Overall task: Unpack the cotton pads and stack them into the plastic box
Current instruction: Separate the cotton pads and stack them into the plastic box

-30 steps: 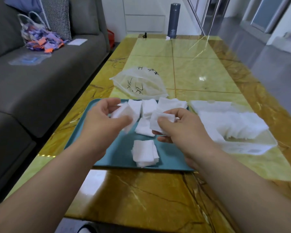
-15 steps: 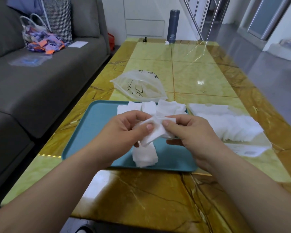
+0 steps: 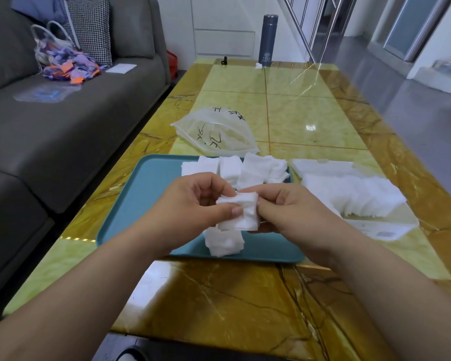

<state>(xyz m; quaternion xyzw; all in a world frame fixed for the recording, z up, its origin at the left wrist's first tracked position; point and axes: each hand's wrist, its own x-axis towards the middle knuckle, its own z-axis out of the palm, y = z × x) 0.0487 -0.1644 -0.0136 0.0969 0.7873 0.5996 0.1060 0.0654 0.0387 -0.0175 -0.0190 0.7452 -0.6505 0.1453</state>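
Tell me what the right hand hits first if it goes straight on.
It points left, so beyond the cotton pads it pinches, the right hand would probably meet the left hand, which holds the same pads.

Soft, even light fills the room, brightest toward the far right. The glossy table (image 3: 297,105) shows a small white glare spot and pale streaked reflections. The sofa (image 3: 63,131) side is dimmer. The white cotton pads (image 3: 245,214) lose most texture. The wide lens bends the edges; the far right corner is smeared.
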